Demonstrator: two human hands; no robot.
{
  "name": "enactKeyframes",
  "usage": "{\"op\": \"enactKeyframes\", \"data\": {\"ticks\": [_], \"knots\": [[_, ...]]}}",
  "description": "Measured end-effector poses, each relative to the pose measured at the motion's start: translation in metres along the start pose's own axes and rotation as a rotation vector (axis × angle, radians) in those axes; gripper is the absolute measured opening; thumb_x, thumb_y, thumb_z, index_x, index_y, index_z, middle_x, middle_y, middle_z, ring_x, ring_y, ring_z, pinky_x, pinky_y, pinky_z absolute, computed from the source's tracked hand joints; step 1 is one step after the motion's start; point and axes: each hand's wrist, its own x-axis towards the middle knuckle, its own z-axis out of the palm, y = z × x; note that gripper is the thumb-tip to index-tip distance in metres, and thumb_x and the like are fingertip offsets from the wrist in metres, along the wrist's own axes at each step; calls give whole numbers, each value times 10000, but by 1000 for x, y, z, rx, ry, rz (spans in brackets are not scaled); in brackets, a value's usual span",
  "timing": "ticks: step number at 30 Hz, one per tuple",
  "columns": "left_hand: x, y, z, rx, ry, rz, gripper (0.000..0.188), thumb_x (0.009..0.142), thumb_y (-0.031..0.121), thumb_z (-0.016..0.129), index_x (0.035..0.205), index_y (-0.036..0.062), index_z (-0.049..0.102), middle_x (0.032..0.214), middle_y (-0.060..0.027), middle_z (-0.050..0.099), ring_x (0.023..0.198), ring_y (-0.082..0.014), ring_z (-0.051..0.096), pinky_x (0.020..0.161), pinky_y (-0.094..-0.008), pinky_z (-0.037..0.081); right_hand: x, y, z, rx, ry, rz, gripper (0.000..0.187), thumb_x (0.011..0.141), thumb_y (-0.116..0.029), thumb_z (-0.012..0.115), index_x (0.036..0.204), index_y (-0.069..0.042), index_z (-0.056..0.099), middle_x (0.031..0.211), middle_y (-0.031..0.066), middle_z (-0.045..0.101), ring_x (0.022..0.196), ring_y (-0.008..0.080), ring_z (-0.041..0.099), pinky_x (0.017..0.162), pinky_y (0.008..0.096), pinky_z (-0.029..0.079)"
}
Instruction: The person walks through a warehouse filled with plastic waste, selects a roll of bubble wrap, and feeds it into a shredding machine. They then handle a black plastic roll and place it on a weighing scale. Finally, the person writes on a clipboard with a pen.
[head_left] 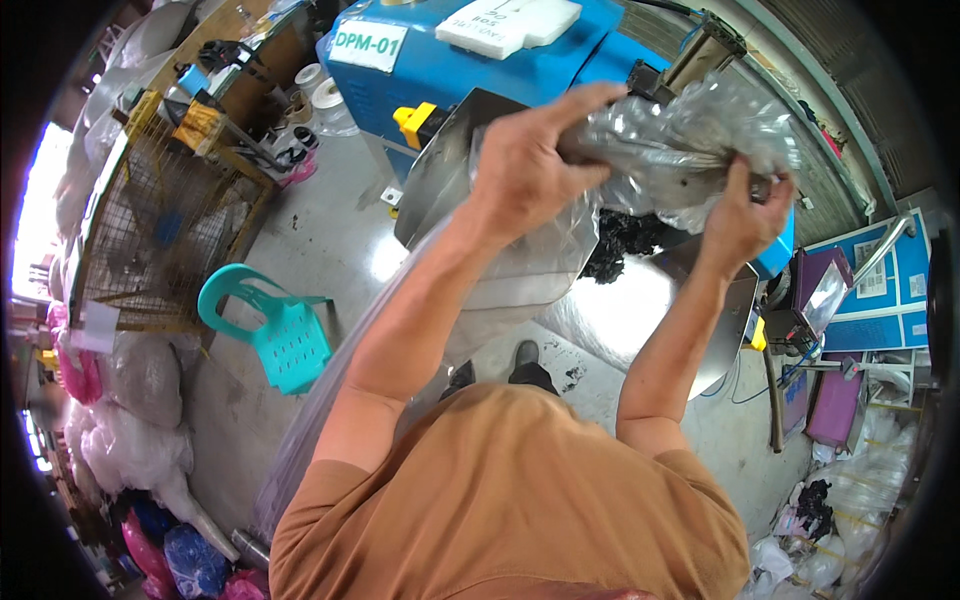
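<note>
Transparent plastic film point(690, 135) is bunched up in front of me, above a shiny metal tray. My left hand point(525, 165) grips its left side, thumb and fingers curled around the gathered folds. At the other side my right hand point(748, 215) pinches the film between thumb and fingers. A long sheet of the film point(540, 255) hangs below my left hand and trails back past my left forearm. Under the bunch, black crumpled scraps point(625, 245) lie in the metal tray point(625, 310).
Beyond the tray stands a blue machine point(400, 90) with a white foam piece point(505, 25) on top. A teal plastic chair point(280, 330) and a yellow mesh cage point(160, 220) are to the left. Plastic bags point(130, 420) pile up at far left; blue panels point(870, 290) stand right.
</note>
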Motion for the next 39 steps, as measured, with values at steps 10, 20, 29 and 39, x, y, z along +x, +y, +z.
{"op": "enactKeyframes", "data": {"ticks": [10, 20, 29, 39], "knots": [[-36, -262, 181, 418, -227, -349, 279, 910, 281, 649, 1168, 202, 721, 990, -167, 648, 868, -369, 652, 766, -437, 529, -129, 324, 68, -606, -473, 264, 377, 843, -92, 618, 1192, 37, 558, 1080, 261, 635, 998, 463, 606, 864, 502, 476], [-2, -360, 259, 527, -209, -491, 219, 869, 126, 634, 1073, 87, 703, 1007, -217, 674, 908, -430, 649, 807, -496, 530, -82, 439, 154, -655, -681, 479, 216, 808, -55, 639, 1000, 42, 657, 986, 303, 664, 975, 484, 632, 834, 514, 508], [-5, -360, 255, 507, -227, -375, 302, 862, 97, 591, 1148, 70, 684, 1093, -216, 668, 981, -421, 636, 859, -498, 511, -57, 349, 116, -546, -812, 431, 527, 867, -110, 592, 1330, 95, 445, 1260, 396, 506, 1137, 522, 539, 982, 493, 448], [-50, -262, 135, -268, -170, -669, 421, 961, 181, 555, 1346, 13, 577, 1387, -125, 574, 1272, -215, 529, 1069, -332, 395, -174, 275, 72, -708, -1068, 127, 633, 970, -461, 518, 1540, -275, 317, 1619, 197, 155, 1470, 475, 143, 1081, 688, 281]]}}
